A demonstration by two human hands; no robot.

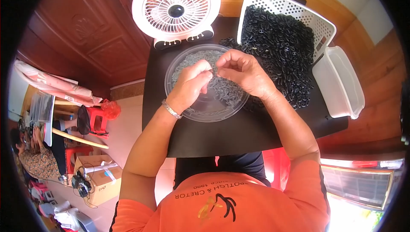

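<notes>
Working above a clear round dish of small grey pieces: left hand and right hand, fingertips pinched together on something too small to identify. Black rings spill from a tilted white basket right of the dish; fan behind; bare black table toward the near edge.
</notes>
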